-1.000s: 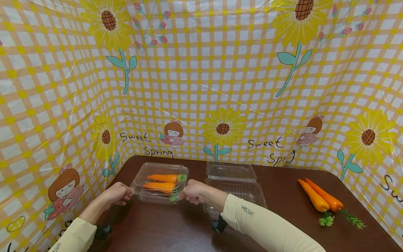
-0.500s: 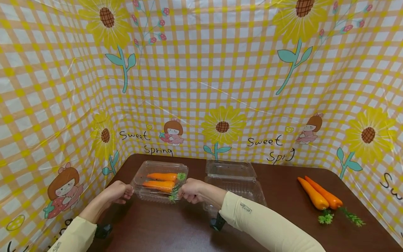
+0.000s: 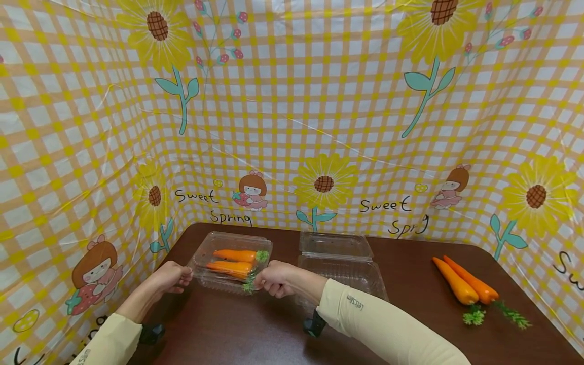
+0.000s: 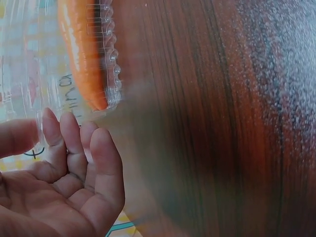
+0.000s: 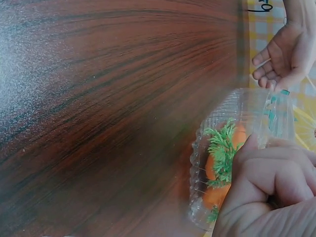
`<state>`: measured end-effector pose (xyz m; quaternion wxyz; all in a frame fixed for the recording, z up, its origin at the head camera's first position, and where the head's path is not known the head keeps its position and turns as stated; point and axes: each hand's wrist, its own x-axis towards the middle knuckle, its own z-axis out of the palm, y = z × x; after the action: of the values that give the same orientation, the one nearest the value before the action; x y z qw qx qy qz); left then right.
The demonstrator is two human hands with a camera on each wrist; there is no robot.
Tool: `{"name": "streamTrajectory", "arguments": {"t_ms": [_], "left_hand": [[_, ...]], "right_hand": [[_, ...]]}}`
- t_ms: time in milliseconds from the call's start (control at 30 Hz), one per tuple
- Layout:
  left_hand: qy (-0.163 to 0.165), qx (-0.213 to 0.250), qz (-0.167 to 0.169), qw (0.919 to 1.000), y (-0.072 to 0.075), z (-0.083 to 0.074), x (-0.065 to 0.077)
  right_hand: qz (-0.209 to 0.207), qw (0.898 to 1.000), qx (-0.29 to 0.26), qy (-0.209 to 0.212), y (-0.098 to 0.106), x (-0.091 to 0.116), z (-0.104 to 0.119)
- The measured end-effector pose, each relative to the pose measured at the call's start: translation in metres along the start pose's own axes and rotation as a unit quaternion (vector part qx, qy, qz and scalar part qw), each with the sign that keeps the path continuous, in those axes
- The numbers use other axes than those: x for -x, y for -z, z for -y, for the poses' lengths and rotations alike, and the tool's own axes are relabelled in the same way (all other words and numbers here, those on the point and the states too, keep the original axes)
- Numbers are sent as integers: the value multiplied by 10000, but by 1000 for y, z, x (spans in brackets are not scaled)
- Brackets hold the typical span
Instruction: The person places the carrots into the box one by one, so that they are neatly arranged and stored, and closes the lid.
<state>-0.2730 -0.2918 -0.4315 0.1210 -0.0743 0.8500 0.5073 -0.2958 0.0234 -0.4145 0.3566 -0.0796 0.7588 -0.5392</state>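
A clear plastic clamshell box [image 3: 205,247] stands at the left of the table with its lid over carrots [image 3: 234,255]. Their green leafy tops [image 5: 222,153] lie toward the box's right end. My left hand [image 3: 169,278] pinches the rim at the left end between thumb and index finger, the other fingers loosely bent in the left wrist view. At the right front corner my right hand [image 3: 278,279] grips the edge with curled fingers; its fingertips are partly hidden. Whether the lid is latched I cannot tell.
A second clear clamshell box [image 3: 337,248] stands to the right with its lid raised, partly behind my right forearm. Two loose carrots [image 3: 461,281] with green tops lie on the dark table [image 3: 237,329] at the far right. A checked cloth [image 3: 283,126] hangs behind.
My right hand has shifted slightly left at the box's corner. My left hand keeps its hold, and the carrots stay where they were.
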Motion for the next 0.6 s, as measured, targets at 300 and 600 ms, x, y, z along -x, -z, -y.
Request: {"name": "streamTrajectory", "arguments": {"t_ms": [300, 600], "left_hand": [[73, 99, 36, 9999, 0, 0, -1], [67, 136, 53, 9999, 0, 2, 0]], "right_hand": [[134, 9999, -30, 79, 2, -4, -1], [-196, 9987, 415, 209, -3, -7, -3]]}}
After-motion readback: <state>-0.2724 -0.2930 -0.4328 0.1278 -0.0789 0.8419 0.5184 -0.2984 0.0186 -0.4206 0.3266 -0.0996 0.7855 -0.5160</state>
